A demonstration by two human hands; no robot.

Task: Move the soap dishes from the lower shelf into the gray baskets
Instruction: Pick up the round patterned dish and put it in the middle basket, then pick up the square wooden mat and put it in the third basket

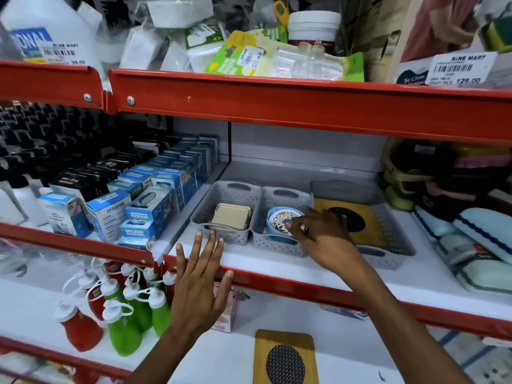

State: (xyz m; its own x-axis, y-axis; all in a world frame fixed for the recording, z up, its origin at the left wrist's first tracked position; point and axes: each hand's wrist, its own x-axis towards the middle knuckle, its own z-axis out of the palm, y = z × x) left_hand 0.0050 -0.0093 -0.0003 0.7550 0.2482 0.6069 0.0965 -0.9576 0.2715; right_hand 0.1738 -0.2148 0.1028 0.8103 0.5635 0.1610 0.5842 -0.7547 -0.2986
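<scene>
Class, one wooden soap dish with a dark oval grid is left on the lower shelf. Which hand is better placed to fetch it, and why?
Left. The left hand hovers open and empty, while the right hand is occupied at the round blue soap dish in the middle gray basket. The wooden soap dish lies below.

Perforated matt grey plastic baskets (225,214), red painted metal shelf edge (304,106) above them glossy, wood-look soap dish (285,356) below with dark mesh oval, squeeze bottles (124,314) shiny plastic, leftward glossy cardboard boxes (149,212)

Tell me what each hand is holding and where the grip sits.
Right hand: fingertips on the rim of the round blue soap dish in the middle gray basket; grip looks loose. Left hand: open, holding nothing.
</scene>
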